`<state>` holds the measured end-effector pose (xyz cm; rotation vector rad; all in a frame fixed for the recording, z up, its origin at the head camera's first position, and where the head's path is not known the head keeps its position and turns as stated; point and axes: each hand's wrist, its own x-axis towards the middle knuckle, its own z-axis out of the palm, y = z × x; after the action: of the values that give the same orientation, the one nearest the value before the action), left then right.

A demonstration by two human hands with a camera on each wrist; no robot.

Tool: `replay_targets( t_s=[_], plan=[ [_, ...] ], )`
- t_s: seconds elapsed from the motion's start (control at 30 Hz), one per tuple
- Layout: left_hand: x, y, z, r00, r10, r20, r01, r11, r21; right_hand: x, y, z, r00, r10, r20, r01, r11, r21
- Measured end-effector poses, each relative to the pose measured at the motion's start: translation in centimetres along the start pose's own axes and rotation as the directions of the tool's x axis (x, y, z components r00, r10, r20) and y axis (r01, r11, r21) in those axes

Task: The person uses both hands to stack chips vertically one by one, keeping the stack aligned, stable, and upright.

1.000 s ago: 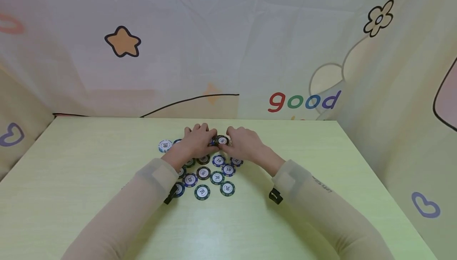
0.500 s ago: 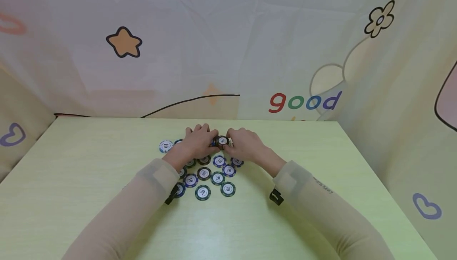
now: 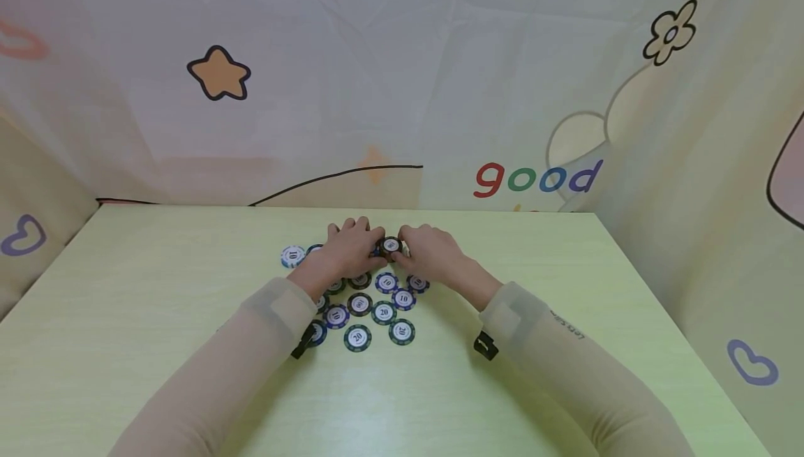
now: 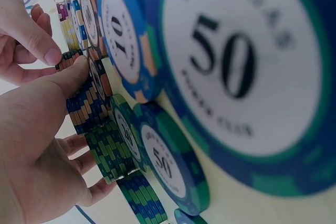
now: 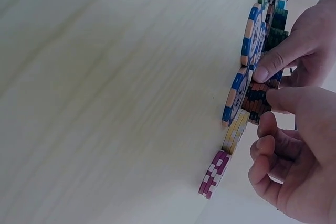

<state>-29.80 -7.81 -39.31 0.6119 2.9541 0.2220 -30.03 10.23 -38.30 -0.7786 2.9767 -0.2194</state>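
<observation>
Stacks of poker chips stand in a row at the back of the group. My right hand [image 3: 430, 253] pinches a stack of dark chips [image 3: 391, 245] between thumb and fingers. My left hand [image 3: 348, 251] bends round the row from the other side, its thumb in front of a blue-and-orange stack of chips [image 4: 84, 111] right beside the dark one. Its other fingers reach behind a green stack [image 4: 109, 153]. Both thumbs are close together in the left wrist view. The left hand hides part of the row in the head view.
Several loose chips lie flat nearer the body, such as a green 20 chip [image 3: 357, 338] and a blue 10 chip [image 3: 404, 298]. A light blue chip [image 3: 292, 256] lies at the left. A yellow stack [image 5: 235, 130] and a purple stack [image 5: 215, 174] end the row at the right.
</observation>
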Motion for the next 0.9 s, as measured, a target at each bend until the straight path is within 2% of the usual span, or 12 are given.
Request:
replay_targets(
  t_s=[0.43,0.63,0.77,0.9],
  plan=[
    [0.0,-0.2,0.2,1.000,0.007,0.010,-0.007,1.000,0.017,-0.5,0.4,0.0,1.000,0.014,-0.010,-0.014,1.000,0.004],
    [-0.3,-0.5,-0.1,1.000,0.017,0.019,-0.016,1.000,-0.022,-1.1,0.9,-0.5,1.000,0.018,-0.020,-0.017,0.999,0.052],
    [-0.3,-1.1,-0.3,0.999,0.034,0.031,-0.032,0.997,-0.064,-1.6,1.3,-0.8,0.999,-0.019,-0.038,0.021,0.999,0.038],
    [-0.3,-1.9,-0.4,0.997,0.060,0.053,-0.054,0.992,-0.112,-2.1,1.6,-1.0,0.999,-0.040,-0.017,0.041,0.999,0.027]
  ],
)
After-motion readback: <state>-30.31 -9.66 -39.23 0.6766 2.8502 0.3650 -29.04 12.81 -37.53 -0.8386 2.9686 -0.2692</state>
